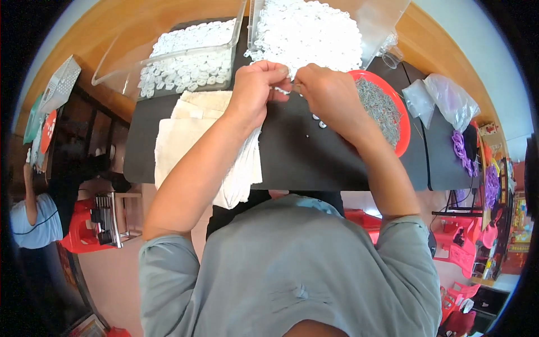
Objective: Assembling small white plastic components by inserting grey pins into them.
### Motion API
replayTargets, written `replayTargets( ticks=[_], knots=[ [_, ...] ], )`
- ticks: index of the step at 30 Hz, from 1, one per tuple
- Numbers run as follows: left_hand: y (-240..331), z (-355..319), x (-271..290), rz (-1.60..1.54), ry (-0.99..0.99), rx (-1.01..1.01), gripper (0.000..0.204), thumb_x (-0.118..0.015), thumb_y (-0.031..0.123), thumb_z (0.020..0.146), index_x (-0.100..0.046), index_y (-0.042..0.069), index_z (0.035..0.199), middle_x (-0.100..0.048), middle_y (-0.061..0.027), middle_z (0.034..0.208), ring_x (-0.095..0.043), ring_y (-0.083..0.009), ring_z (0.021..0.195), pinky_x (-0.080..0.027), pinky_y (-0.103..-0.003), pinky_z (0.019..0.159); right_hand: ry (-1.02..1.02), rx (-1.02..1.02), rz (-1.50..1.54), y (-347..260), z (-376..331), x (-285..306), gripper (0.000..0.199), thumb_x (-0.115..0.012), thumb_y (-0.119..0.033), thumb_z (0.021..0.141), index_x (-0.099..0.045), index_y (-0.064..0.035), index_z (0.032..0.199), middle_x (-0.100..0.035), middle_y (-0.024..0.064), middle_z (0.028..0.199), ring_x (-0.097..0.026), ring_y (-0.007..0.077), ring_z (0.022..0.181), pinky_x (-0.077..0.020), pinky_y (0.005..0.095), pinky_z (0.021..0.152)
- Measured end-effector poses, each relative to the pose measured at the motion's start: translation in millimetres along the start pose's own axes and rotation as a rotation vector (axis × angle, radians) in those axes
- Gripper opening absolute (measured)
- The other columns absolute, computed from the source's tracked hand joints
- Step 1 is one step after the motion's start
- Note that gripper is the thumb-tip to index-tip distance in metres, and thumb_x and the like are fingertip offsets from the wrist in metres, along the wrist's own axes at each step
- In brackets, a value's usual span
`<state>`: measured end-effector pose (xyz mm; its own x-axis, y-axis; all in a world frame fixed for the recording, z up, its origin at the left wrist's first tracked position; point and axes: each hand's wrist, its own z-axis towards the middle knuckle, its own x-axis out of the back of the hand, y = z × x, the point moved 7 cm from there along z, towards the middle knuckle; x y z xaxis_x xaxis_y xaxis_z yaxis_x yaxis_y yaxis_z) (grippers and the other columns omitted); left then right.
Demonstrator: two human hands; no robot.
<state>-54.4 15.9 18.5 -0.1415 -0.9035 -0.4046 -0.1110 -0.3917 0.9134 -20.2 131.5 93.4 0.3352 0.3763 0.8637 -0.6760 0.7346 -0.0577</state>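
Observation:
Above the dark table, my left hand [253, 89] and my right hand [327, 94] are close together, both with fingers pinched. A small white piece [281, 90] shows at the fingertips of my left hand. The right fingertips are closed beside it, and what they hold is hidden. Just beyond the hands is a clear bin [251, 28] heaped with small white plastic pieces [309, 35]. Next to my right wrist stands a red bowl [405, 124] of thin grey metal-like bits [379, 109]. A few loose white pieces [320, 122] lie on the table [314, 160] under my right hand.
A second clear bin [237, 35] at the back left holds more white rings. Folded cream cloths [185, 137] lie under my left forearm. Clear plastic bags [449, 101] and purple ties [461, 147] are at the right. Another person [39, 219] works at the far left.

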Motion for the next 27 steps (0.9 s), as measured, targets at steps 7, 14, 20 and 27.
replayTargets(
  ticks=[7, 14, 20, 27],
  knots=[
    [0.2, -4.8, 0.5, -0.349, 0.061, 0.026, 0.012, -0.058, 0.005, 0.086, -0.059, -0.004, 0.094, -0.062, -0.0094, 0.087, -0.061, -0.0172, 0.079, -0.049, -0.029, 0.068, 0.044, 0.074, 0.205, -39.9, 12.0, -8.4, 0.006, -0.061, -0.004, 0.079, -0.062, -0.0063, 0.085, -0.063, 0.0105, 0.084, -0.063, 0.0312, 0.077, -0.0499, 0.0390, 0.064],
    [-0.2, -6.9, 3.4, -0.351, 0.075, 0.023, 0.010, -0.060, 0.004, 0.086, -0.059, -0.003, 0.093, -0.062, -0.0088, 0.085, -0.060, -0.0167, 0.078, -0.050, -0.030, 0.069, 0.181, -0.127, 0.601, -28.1, 0.7, -9.0, 0.007, -0.060, -0.003, 0.086, -0.062, -0.0019, 0.093, -0.063, 0.0057, 0.082, -0.058, 0.0162, 0.070, -0.0470, 0.0285, 0.063],
    [10.4, -11.4, -2.4, -0.045, 0.119, -0.076, 0.009, -0.060, 0.007, 0.089, -0.063, -0.002, 0.092, -0.062, -0.0073, 0.080, -0.061, -0.0156, 0.069, -0.050, -0.028, 0.062, 0.129, -0.382, 0.565, 17.4, -8.9, -0.6, 0.008, -0.060, -0.007, 0.089, -0.062, 0.0004, 0.092, -0.057, 0.0010, 0.069, -0.050, 0.0064, 0.066, -0.0421, 0.0239, 0.059],
    [2.9, -8.5, -3.4, -0.010, 0.092, -0.039, 0.011, -0.061, 0.008, 0.089, -0.063, -0.002, 0.092, -0.063, -0.0070, 0.078, -0.060, -0.0143, 0.066, -0.048, -0.026, 0.055, 0.111, -0.439, 0.663, 29.0, -14.6, -15.7, 0.011, -0.060, -0.010, 0.090, -0.062, 0.0005, 0.091, -0.056, -0.0007, 0.069, -0.049, 0.0064, 0.065, -0.0409, 0.0234, 0.058]
  ],
)
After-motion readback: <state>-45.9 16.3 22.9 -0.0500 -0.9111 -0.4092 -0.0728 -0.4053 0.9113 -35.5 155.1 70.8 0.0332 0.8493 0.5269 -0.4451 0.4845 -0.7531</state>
